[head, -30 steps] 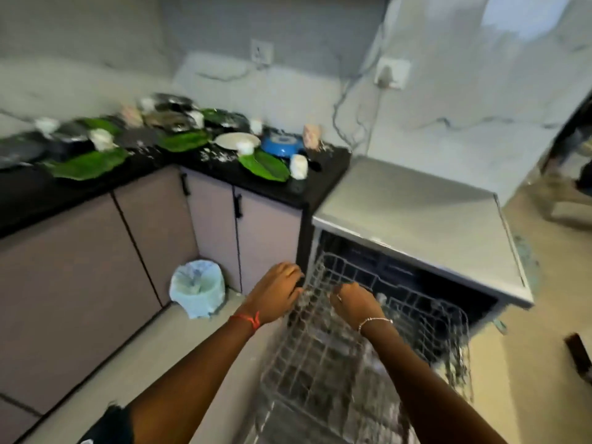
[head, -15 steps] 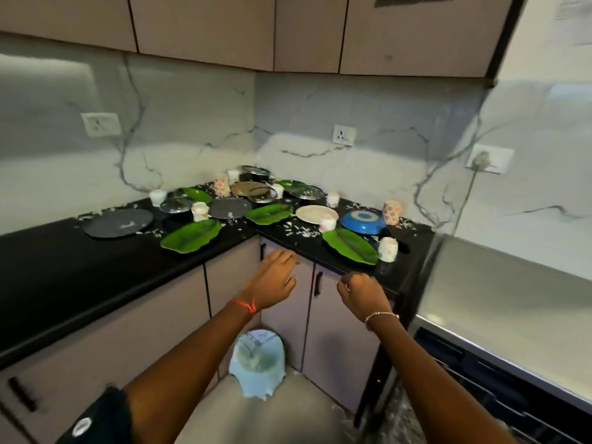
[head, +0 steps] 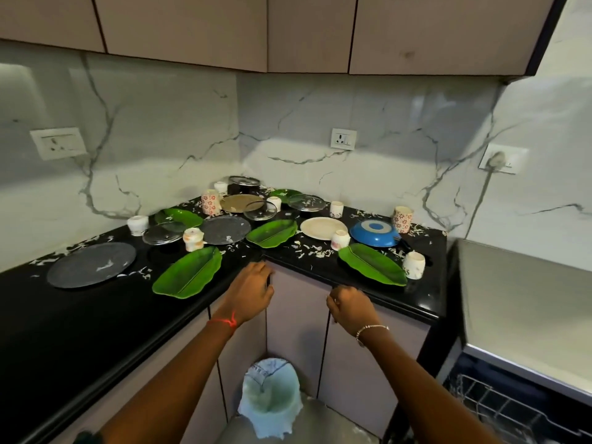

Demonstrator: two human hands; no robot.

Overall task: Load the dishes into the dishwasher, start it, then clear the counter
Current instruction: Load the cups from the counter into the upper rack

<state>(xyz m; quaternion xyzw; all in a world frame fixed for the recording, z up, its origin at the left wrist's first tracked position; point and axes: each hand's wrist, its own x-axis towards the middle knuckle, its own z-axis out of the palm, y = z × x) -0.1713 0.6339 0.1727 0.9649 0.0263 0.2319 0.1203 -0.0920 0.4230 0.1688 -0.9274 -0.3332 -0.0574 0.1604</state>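
Hovering both hands near the worktop [head: 64, 331] corner, I hold nothing: left hand [head: 250, 293] fingers loose, right hand [head: 350, 310] curled in a fist. Green plates [head: 189, 274], blue pan [head: 374, 233], cups [head: 414, 265] lie spread on the worktop, white scraps [head: 307, 251] among them. Dishwasher [head: 525, 302] stands right of it, rack [head: 512, 408] visible.

One head view, standing height, close, tilted down toward counter [head: 64, 315] corner at 12 o'clock; dishwasher [head: 519, 299] at 4 o'clock.
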